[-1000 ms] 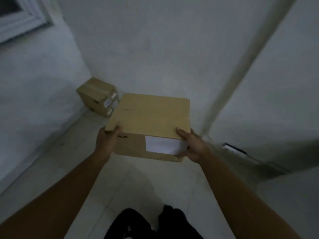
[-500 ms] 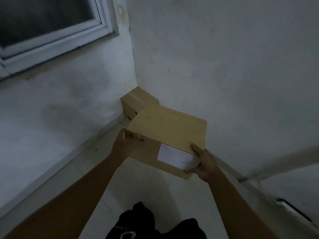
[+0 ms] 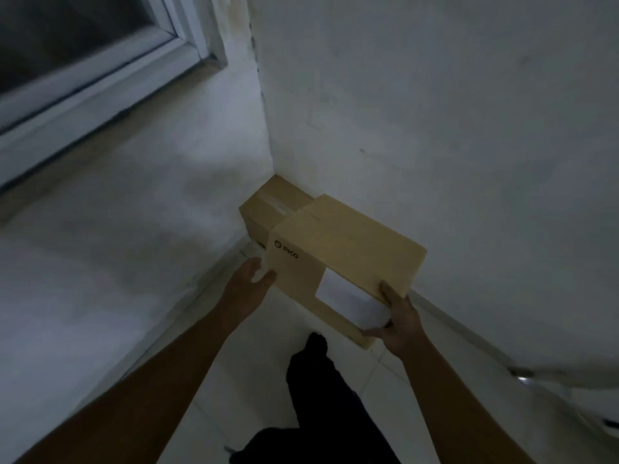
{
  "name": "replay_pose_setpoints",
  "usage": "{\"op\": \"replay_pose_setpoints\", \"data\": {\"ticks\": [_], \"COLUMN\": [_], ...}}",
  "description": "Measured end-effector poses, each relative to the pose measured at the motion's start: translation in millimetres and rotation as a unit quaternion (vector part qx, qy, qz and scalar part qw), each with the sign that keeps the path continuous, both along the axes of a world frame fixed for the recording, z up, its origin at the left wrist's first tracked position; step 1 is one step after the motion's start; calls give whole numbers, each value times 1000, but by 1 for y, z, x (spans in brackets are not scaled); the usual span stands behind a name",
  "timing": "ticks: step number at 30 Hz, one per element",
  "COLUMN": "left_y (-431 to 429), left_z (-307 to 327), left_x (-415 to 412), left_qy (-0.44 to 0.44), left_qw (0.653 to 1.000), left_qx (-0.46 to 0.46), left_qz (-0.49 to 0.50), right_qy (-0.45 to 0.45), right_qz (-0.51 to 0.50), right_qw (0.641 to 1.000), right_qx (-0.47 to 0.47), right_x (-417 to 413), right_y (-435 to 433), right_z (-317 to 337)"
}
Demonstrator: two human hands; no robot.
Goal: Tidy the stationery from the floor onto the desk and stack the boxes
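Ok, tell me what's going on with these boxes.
A person holds a cardboard box in the air with both hands. The left hand grips its near left corner, and the right hand grips its near right corner, thumb on top. The box has a white label on its near side. It hangs just in front of a second box sitting in the room's corner, and is not yet set down.

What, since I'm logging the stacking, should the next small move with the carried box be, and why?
Probably ease the carried box forward and lower it onto the corner box. The left hand and right hand grip its near corners, it hangs tilted above the floor, and the corner box's top lies bare beyond it.
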State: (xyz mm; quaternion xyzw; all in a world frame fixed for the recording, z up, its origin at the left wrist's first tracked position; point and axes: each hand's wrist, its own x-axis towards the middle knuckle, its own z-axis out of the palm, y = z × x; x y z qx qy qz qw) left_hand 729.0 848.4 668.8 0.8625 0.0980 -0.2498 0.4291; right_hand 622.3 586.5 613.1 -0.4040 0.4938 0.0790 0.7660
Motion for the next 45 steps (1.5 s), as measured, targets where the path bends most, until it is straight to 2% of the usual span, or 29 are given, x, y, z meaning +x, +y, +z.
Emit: {"op": "replay_pose_setpoints", "data": {"ticks": [10, 17, 22, 24, 29, 35, 38, 41, 45], "left_y": [-15, -17, -2, 3, 6, 8, 15, 20, 21], "left_z": [-43, -76, -95, -105, -124, -136, -141, -136, -114], "left_x": [173, 294, 356, 370, 390, 408, 411, 406, 390], "left_qy": [86, 82, 83, 78, 50, 45, 31, 28, 22], "left_qw": [996, 993, 993, 991, 981, 981, 982, 981, 976], "left_qx": [-7, 36, 24, 39, 69, 62, 59, 64, 64], "left_qz": [-19, -77, -82, -102, -175, -176, -176, -183, -206], "right_qy": [43, 71, 62, 65, 133, 218, 226, 220, 233], "right_qz": [-25, -30, -53, -43, 47, 116, 147, 197, 269], "right_qw": [998, 995, 995, 995, 972, 953, 949, 941, 897], "right_qx": [-38, -56, -53, -60, -188, -174, -163, -165, -264], "right_x": [173, 264, 309, 323, 361, 402, 407, 398, 377], "right_y": [25, 52, 73, 83, 105, 110, 108, 99, 89], "right_z": [-60, -117, -159, -173, -202, -218, -224, -207, -173]}}
